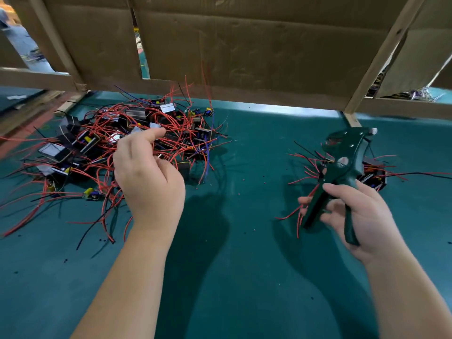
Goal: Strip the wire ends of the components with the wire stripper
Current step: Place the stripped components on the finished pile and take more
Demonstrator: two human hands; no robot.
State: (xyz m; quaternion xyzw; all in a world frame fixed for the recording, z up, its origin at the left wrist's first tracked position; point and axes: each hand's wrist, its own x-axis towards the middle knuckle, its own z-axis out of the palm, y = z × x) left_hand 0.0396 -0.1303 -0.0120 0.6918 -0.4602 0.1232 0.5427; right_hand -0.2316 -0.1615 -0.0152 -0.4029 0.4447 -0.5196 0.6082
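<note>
A big tangle of small black components with red and black wires (127, 140) lies on the green table at the left. My left hand (149, 174) hovers over its near right edge, back to the camera, fingers curled down among the red wires; what they hold is hidden. My right hand (354, 214) grips the handles of a dark green wire stripper (342, 167), whose jaws point up and away. Behind the stripper lies a smaller pile of components (371, 174) with red and black wires spreading out.
The green mat (244, 241) carries tiny bits of red and black insulation. A wooden frame with cardboard panels (244, 57) hangs low across the back of the table, with a post (352, 118) standing just behind the stripper.
</note>
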